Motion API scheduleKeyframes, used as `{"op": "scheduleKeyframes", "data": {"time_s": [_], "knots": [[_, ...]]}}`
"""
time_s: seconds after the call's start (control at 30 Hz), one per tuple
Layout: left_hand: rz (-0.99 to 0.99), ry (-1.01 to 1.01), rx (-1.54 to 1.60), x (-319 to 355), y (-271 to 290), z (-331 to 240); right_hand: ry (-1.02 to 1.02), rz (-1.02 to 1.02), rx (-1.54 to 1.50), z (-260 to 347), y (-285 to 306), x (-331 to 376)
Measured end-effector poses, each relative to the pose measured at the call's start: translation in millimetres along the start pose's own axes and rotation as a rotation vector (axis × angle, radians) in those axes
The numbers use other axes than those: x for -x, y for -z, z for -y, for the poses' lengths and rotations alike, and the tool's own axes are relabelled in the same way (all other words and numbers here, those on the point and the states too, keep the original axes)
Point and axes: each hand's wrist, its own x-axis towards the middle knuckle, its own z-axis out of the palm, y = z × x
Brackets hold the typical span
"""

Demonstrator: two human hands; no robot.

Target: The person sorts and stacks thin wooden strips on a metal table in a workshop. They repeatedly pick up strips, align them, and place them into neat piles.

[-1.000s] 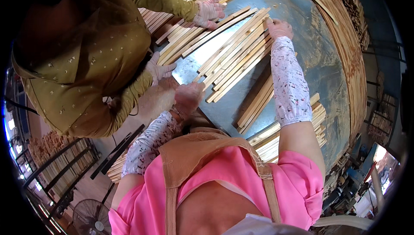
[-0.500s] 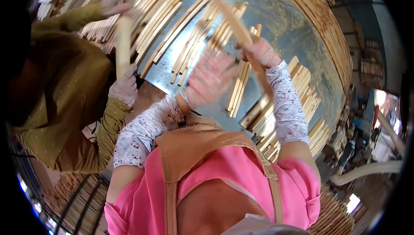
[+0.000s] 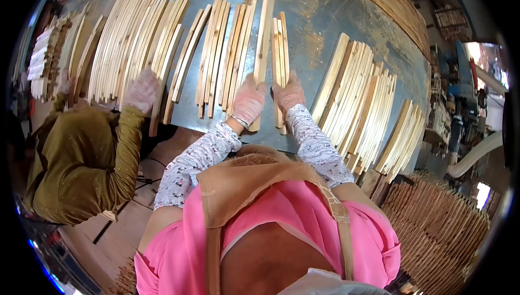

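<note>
Both my hands wear pinkish work gloves and are over the metal table, close together. My left hand (image 3: pixel 250 100) is closed on a wide pale wooden slat (image 3: pixel 264 35), whose near end shows below the palm. My right hand (image 3: pixel 288 92) is closed over a few narrow wooden slats (image 3: pixel 279 51), just right of the wide one. A gap of bare metal separates the two hands. Left of my left hand lies a row of narrow slats (image 3: pixel 238 51), side by side. The fingertips of both hands are partly hidden.
A co-worker in an olive top sits at the left, one gloved hand (image 3: pixel 142 92) at a large row of slats (image 3: pixel 122 46). More slats (image 3: pixel 352 94) lie at my right on the blue-grey table (image 3: pixel 314 2). Below them at right stands a large stack of wood (image 3: pixel 433 230).
My right hand has come down and left from a raised, tilted slat. My left hand, blurred before, now grips a wide slat. The view has shifted; the co-worker's upright slat is no longer seen.
</note>
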Motion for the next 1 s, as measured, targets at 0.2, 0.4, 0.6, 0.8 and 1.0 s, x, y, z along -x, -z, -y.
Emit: {"op": "scheduleKeyframes", "data": {"time_s": [0.2, 0.4, 0.6, 0.8, 1.0], "knots": [[0.166, -0.107, -0.202, -5.2, -59.2, 25.5, -0.024, 0.097, -0.428, -42.0, -10.5, -2.2], [0.521, -0.265, -0.384, -11.5, -51.8, 34.7, -0.145, 0.100, -0.006, 5.3, 1.3, 13.5], [0.406, -0.333, -0.273, -7.0, -61.3, 62.4, -0.097, -0.012, -0.289, -42.7, 59.8, 17.1], [0.317, -0.360, -0.338, -9.8, -63.8, 71.6, -0.147, -0.477, -0.168, -158.4, 237.6, 47.9], [0.167, -0.321, -0.413, -3.0, -93.1, 49.9, -0.486, -0.609, 0.031, -455.1, 305.6, 8.8]]}}
